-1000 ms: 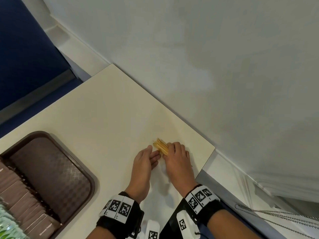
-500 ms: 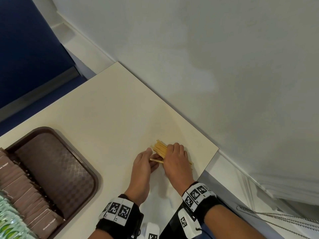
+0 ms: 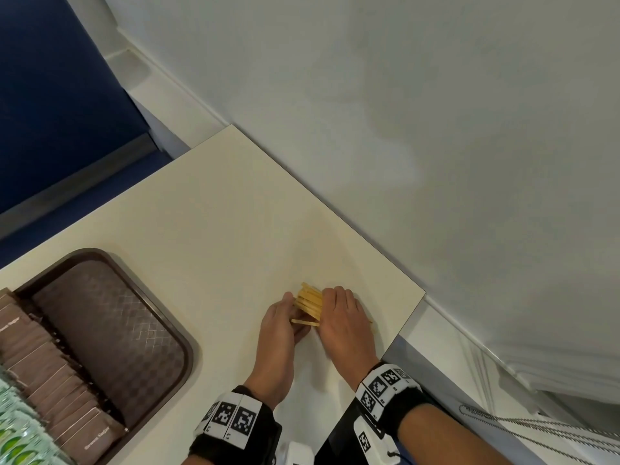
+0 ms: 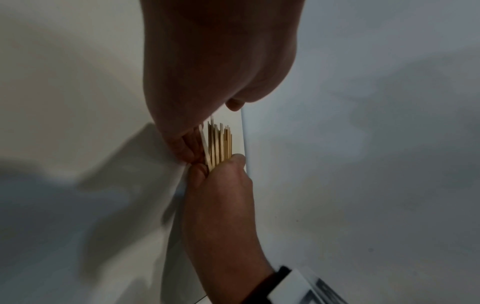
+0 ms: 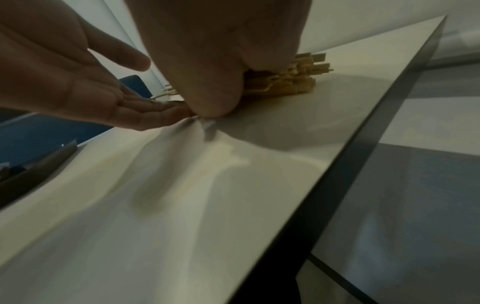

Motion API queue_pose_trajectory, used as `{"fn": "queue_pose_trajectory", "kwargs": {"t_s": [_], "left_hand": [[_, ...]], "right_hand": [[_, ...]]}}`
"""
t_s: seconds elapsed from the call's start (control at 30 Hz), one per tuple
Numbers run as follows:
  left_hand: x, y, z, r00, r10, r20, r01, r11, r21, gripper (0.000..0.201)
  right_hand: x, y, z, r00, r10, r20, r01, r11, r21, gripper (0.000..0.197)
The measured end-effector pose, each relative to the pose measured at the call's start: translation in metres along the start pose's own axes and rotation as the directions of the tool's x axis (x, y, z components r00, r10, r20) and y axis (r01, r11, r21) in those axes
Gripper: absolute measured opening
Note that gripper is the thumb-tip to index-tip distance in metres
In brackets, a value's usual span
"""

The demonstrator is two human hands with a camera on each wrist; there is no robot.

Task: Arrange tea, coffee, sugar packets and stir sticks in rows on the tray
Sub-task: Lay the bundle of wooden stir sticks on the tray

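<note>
A bundle of pale wooden stir sticks (image 3: 310, 302) lies on the cream table (image 3: 218, 229) near its right corner. My right hand (image 3: 330, 303) covers the bundle from the right, fingers curled over the sticks and thumb down on the table (image 5: 207, 107). My left hand (image 3: 290, 308) stands with straight fingers against the sticks' left ends (image 4: 219, 144). One stick (image 3: 303, 322) juts out crosswise below the bundle. The brown tray (image 3: 100, 317) sits at the left, apart from both hands.
Rows of brown sugar packets (image 3: 40, 370) and green tea packets (image 3: 16, 431) fill the tray's left part; its right part shows bare patterned floor. The table's right edge (image 3: 402, 333) runs close beside my right hand. A white wall (image 3: 436, 129) stands behind.
Both hands have stayed at the bundle and pressed the sticks closer together. One stick has slipped out crosswise below the pile.
</note>
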State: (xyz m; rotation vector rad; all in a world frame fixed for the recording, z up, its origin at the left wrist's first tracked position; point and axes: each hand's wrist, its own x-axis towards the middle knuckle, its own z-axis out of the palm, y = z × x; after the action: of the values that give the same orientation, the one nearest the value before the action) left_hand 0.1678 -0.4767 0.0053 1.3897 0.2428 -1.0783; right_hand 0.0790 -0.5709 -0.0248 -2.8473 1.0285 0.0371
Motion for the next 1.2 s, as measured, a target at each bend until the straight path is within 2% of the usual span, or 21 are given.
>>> {"fn": "queue_pose_trajectory", "kwargs": {"t_s": [0.13,0.2,0.3,0.4,0.5,0.6,0.73,0.87,1.07,1.2], "left_hand": [[-0.002,0.004,0.000,1.000,-0.021,-0.007,0.021,0.999,-0.037,0.042],[-0.004,0.008,-0.003,0.999,-0.035,-0.025,0.033,0.997,-0.074,0.037],[-0.005,0.011,-0.011,0.998,-0.048,-0.028,0.045,0.994,-0.104,0.039],[-0.007,0.013,-0.018,0.998,-0.060,-0.025,0.056,0.990,-0.130,0.044],[-0.010,0.015,-0.021,0.998,-0.061,-0.015,0.058,0.988,-0.144,0.046],[-0.011,0.017,-0.022,0.998,-0.066,-0.003,0.065,0.987,-0.150,0.046],[-0.013,0.016,-0.023,0.997,-0.072,0.005,0.072,0.988,-0.134,0.046],[-0.013,0.015,-0.027,0.998,-0.059,0.012,0.060,0.993,-0.105,0.048],[-0.011,0.014,-0.033,0.999,-0.046,-0.004,0.045,0.996,-0.078,0.049],[-0.013,0.012,-0.033,0.999,-0.044,0.007,0.044,0.998,-0.038,0.048]], "right_hand": [[0.007,0.003,-0.011,0.996,-0.023,0.088,0.021,0.999,0.027,0.039],[0.016,0.006,-0.024,0.987,0.002,0.159,-0.015,0.996,0.082,0.045],[0.033,0.018,-0.036,0.955,0.067,0.290,-0.149,0.951,0.271,0.035],[0.044,0.030,-0.044,0.923,0.115,0.366,-0.283,0.848,0.449,0.022],[0.047,0.037,-0.048,0.902,0.118,0.416,-0.341,0.786,0.516,0.017],[0.043,0.035,-0.048,0.902,0.051,0.428,-0.268,0.845,0.462,0.018],[0.027,0.025,-0.038,0.927,0.002,0.375,-0.118,0.951,0.286,0.033],[0.012,0.012,-0.035,0.959,0.026,0.284,-0.065,0.990,0.126,0.024],[0.007,-0.003,-0.021,0.971,0.038,0.238,-0.050,0.998,0.047,0.014],[0.007,0.000,-0.015,0.960,0.007,0.281,-0.005,1.000,-0.007,0.044]]}}
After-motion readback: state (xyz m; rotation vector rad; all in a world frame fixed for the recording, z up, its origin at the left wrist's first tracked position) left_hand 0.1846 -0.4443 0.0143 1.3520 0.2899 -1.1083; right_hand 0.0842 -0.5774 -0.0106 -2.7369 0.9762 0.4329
